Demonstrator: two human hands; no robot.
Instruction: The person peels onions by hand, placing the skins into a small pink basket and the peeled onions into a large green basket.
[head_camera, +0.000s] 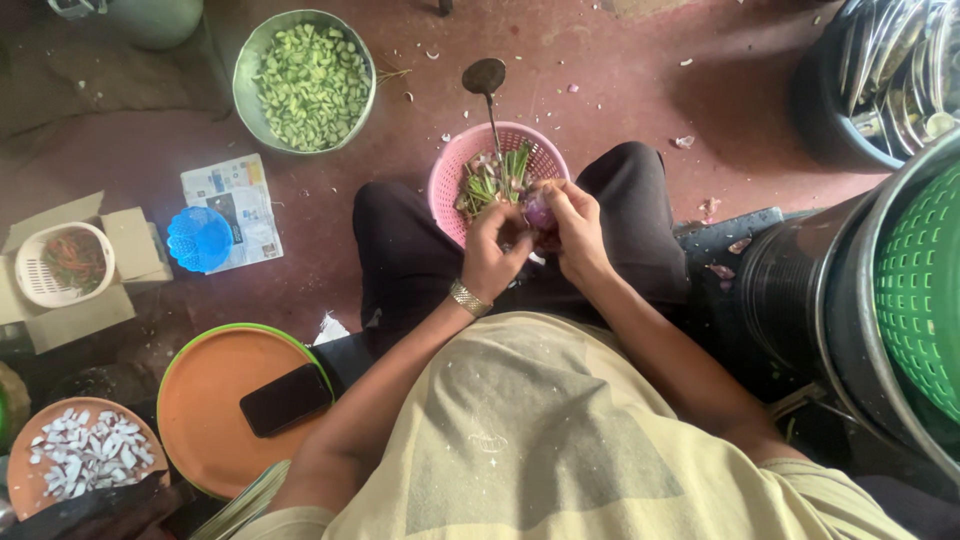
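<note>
Above the pink basket (455, 165), both hands' grips, left (492, 252) and right (575, 225), clasp a purple onion (539, 209).

basket (455, 165): pink, latticed
onion (540, 210): purple
bowl (243, 75): steel, pale green pieces inside
plate (205, 400): orange, green rim
phone (285, 398): black
floor (620, 90): dull red

A small purple onion (540, 211), rounded and glossy, sits clasped between the left hand (492, 252) and the right hand (575, 228); only its top shows (the rest is hidden by fingers); it hangs over the near rim of a pink basket (452, 168).
</note>
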